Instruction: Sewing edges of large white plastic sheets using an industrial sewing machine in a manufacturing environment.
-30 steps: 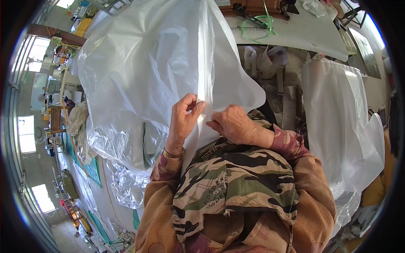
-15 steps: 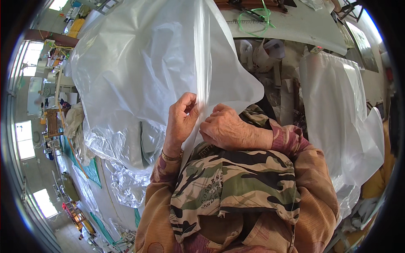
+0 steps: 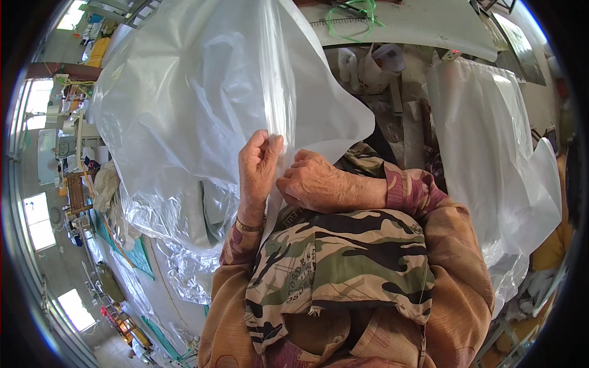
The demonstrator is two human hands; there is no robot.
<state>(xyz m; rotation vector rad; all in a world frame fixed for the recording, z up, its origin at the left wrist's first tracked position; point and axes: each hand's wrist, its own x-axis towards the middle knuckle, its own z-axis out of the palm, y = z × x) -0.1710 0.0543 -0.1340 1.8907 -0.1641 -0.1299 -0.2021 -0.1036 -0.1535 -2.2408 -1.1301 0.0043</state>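
A large translucent white plastic sheet [image 3: 178,98] spreads in front of me, with a gathered, folded strip running toward my body. My left hand [image 3: 259,165] pinches that strip between thumb and fingers. Just to its right, my right hand [image 3: 316,181] is curled closed on the lower part of the same strip; its fingertips are partly hidden. The hands are close together but apart. Camouflage cloth [image 3: 356,264] covers my front below them.
A second translucent sheet [image 3: 485,135] hangs at the right. At the far side is a table [image 3: 423,27] with a ruler edge and green string [image 3: 356,21]. Crumpled clear plastic [image 3: 190,270] lies at the left, and cluttered shelves stand beyond it.
The view has shifted slightly. My left thumb now presses on the strip, which lies flatter and wider above the hand. My right hand stays closed beside it.
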